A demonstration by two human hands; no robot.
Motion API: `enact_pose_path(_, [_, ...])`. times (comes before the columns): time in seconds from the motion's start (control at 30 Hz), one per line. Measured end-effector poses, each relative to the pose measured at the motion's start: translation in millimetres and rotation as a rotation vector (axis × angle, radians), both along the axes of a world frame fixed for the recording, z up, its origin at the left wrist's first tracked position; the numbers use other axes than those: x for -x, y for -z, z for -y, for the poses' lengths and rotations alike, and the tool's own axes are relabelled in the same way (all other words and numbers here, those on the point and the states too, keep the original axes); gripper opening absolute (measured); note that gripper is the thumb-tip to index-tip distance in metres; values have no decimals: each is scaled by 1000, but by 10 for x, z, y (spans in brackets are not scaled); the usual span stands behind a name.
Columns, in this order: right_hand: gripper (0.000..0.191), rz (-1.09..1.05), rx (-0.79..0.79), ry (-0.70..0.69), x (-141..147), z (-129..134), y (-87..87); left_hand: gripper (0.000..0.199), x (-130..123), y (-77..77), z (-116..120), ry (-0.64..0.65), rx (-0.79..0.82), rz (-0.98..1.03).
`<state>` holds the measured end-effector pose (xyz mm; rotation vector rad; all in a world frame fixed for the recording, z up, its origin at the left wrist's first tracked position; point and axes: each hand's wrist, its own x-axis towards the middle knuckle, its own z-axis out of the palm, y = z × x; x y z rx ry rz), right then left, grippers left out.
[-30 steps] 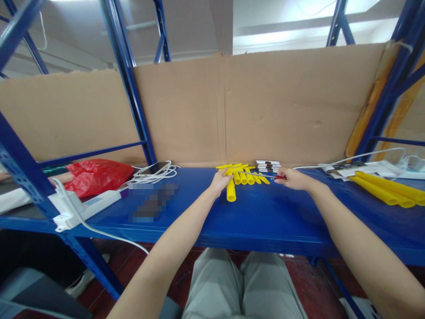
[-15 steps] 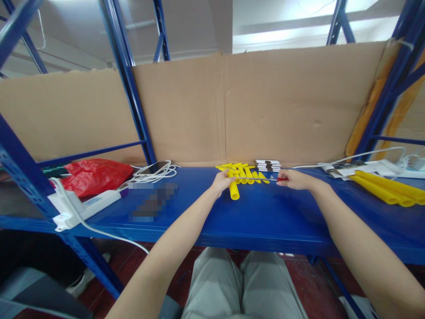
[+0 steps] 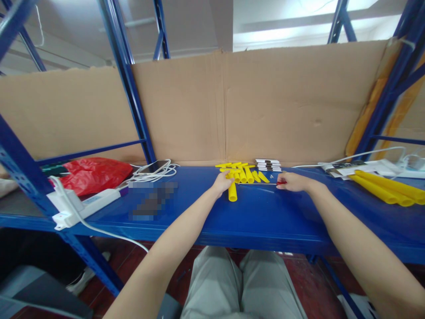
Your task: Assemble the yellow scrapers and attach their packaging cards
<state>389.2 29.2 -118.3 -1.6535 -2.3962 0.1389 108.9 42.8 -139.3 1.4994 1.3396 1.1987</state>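
My left hand (image 3: 222, 182) is closed around a yellow tube (image 3: 233, 193), whose open end faces me. My right hand (image 3: 290, 182) grips the red handle of a screwdriver (image 3: 257, 184). Its long thin metal shaft points left, and the end reaches close to the held tube; whether it touches cannot be made out. Just behind my hands lie several short yellow tubes and pieces (image 3: 245, 174) in a cluster on the blue shelf (image 3: 252, 217).
A stack of small white packets (image 3: 268, 165) stands behind the tubes. Long yellow tubes (image 3: 388, 190) lie at the right. On the left are a white power strip (image 3: 96, 204), a red plastic bag (image 3: 96, 175) and coiled white cable (image 3: 154, 173). Cardboard (image 3: 282, 106) walls the back.
The screwdriver and my right hand have moved slightly down, toward me. The yellow tube in my left hand has shifted a little to the left and down.
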Motion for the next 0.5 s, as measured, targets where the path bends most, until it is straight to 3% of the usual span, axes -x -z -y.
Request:
enact_pose_path(0.23, [18,31,-28,-34,-27,-115,107,51,-2,11,-10,-21,-24,-27])
enact_pose_path(0.5, [16,6,0,-72,-12,-108,75,47,15,-21,1,-31,-108,-152])
